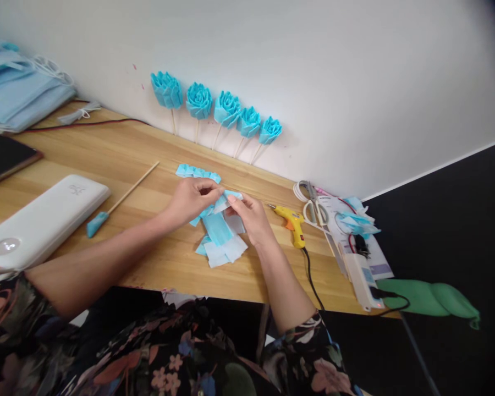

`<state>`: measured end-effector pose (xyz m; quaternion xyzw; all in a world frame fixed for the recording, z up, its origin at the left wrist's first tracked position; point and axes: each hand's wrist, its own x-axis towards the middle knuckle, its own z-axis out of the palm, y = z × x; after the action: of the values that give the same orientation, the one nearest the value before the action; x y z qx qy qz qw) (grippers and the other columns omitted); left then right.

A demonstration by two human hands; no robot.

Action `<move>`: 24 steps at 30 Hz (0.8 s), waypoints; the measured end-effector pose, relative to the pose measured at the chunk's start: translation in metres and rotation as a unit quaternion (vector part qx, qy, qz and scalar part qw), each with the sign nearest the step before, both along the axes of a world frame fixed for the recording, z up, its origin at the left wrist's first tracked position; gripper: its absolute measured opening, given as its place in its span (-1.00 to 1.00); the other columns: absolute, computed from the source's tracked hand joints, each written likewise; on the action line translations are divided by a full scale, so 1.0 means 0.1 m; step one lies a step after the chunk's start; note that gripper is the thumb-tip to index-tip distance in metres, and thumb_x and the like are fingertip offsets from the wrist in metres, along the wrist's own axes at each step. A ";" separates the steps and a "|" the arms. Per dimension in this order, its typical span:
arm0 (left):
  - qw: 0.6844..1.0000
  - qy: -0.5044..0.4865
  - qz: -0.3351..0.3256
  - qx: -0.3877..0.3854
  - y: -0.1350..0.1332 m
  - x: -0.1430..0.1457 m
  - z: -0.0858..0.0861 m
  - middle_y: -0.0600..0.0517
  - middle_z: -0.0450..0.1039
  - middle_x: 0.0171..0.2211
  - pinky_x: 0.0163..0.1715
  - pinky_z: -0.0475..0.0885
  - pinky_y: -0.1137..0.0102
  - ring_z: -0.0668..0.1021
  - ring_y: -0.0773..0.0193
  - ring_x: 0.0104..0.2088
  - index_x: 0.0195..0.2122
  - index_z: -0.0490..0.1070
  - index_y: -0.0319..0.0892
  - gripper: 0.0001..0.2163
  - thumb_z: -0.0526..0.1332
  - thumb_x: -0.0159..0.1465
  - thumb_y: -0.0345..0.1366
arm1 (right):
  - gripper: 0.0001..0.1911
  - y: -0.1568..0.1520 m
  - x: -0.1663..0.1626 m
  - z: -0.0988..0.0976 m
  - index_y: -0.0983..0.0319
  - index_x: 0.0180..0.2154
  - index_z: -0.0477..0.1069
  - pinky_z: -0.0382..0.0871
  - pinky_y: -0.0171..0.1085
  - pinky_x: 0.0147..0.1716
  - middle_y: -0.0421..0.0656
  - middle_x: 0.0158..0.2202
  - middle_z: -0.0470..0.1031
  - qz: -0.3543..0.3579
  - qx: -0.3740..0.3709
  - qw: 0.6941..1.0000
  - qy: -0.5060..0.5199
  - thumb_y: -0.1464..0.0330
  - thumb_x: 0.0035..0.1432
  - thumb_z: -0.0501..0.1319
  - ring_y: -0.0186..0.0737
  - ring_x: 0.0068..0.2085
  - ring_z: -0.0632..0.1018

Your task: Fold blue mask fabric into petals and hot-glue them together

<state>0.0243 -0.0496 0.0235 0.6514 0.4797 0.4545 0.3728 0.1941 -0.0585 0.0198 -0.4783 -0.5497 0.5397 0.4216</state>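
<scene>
My left hand (194, 197) and my right hand (249, 215) meet over the middle of the desk, both pinching one small piece of blue-and-white mask fabric (221, 204) between thumbs and fingers. Below them lie several loose cut pieces of the same fabric (218, 228), overlapping on the wood. Just behind my left hand is a row of folded blue petals (196, 171), partly hidden by the hand. A wooden stick with a wrapped blue bud (97, 224) rests left of my left forearm. To the right of my right hand lies a yellow glue gun (292, 223).
Several blue fabric roses on sticks (226, 110) lean against the wall. At left are a white power bank (45, 220), a phone (6, 159) and stacked masks (25, 82). Scissors (314, 206), a power strip (363, 283), fabric scraps (358, 223) and a green balloon-like object (429, 297) occupy the right.
</scene>
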 end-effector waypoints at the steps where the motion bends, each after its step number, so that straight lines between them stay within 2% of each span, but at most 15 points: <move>1: 1.000 0.002 0.001 0.004 0.00 0.00 -0.01 0.09 0.34 -0.61 -0.55 0.16 0.45 0.32 0.38 -0.54 -0.58 0.41 -0.22 -0.73 0.18 0.19 -0.18 | -0.69 0.00 -0.01 0.01 0.20 -0.45 0.48 0.32 -0.31 -0.36 -0.25 -0.50 0.46 -0.003 0.004 1.000 -0.004 0.08 -0.02 0.35 -0.34 -0.43 0.43; 4: 1.000 -0.010 -0.004 -0.001 0.00 0.01 0.00 0.09 0.35 -0.60 -0.55 0.16 0.45 0.33 0.37 -0.54 -0.57 0.41 -0.22 -0.74 0.18 0.18 -0.17 | -0.71 0.00 -0.02 0.00 0.20 -0.45 0.48 0.31 -0.31 -0.37 -0.25 -0.51 0.46 -0.016 0.017 1.000 -0.013 0.11 -0.05 0.36 -0.33 -0.43 0.41; 8: 0.997 -0.050 -0.027 -0.046 -0.01 0.01 0.02 0.07 0.38 -0.59 -0.54 0.21 0.45 0.35 0.36 -0.53 -0.57 0.43 -0.22 -0.71 0.20 0.17 -0.13 | -0.75 0.02 0.00 -0.03 0.21 -0.41 0.47 0.30 -0.31 -0.35 -0.26 -0.48 0.45 -0.043 0.039 0.998 -0.024 0.15 0.03 0.31 -0.34 -0.42 0.41; 13: 0.991 -0.079 -0.049 -0.101 0.01 0.02 0.01 0.04 0.44 -0.56 -0.52 0.26 0.45 0.37 0.36 -0.53 -0.56 0.46 -0.22 -0.74 0.23 0.13 -0.12 | -0.70 0.04 0.03 -0.04 0.21 -0.54 0.31 0.23 -0.34 -0.39 -0.29 -0.56 0.34 -0.059 0.096 0.993 -0.023 0.20 0.12 0.25 -0.37 -0.46 0.35; 16: 0.987 -0.088 -0.060 -0.122 0.02 0.02 0.01 0.03 0.44 -0.56 -0.52 0.27 0.45 0.37 0.37 -0.54 -0.56 0.45 -0.22 -0.74 0.21 0.14 -0.15 | -0.69 0.04 0.05 -0.03 0.20 -0.55 0.28 0.20 -0.34 -0.40 -0.31 -0.58 0.32 -0.058 0.116 0.991 -0.039 0.22 0.15 0.23 -0.38 -0.48 0.34; 20: 0.985 -0.097 -0.058 -0.134 0.02 0.01 0.03 0.03 0.42 -0.58 -0.52 0.29 0.46 0.39 0.36 -0.54 -0.59 0.42 -0.21 -0.71 0.16 0.19 -0.15 | -0.69 0.03 0.06 -0.03 0.20 -0.55 0.26 0.18 -0.34 -0.41 -0.31 -0.58 0.30 -0.055 0.127 0.989 -0.050 0.22 0.16 0.22 -0.38 -0.48 0.32; 24: 0.984 -0.102 -0.056 -0.137 0.02 0.02 0.04 0.05 0.40 -0.60 -0.53 0.29 0.47 0.39 0.37 -0.55 -0.59 0.41 -0.20 -0.69 0.20 0.19 -0.10 | -0.69 0.04 0.06 -0.04 0.20 -0.55 0.27 0.16 -0.34 -0.43 -0.31 -0.58 0.29 -0.051 0.120 0.989 -0.076 0.20 0.14 0.23 -0.38 -0.49 0.30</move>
<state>0.0258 -0.0474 0.0274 0.5702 0.4600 0.4266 0.5304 0.2001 -0.0542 0.0161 -0.4915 -0.6159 0.4096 0.4598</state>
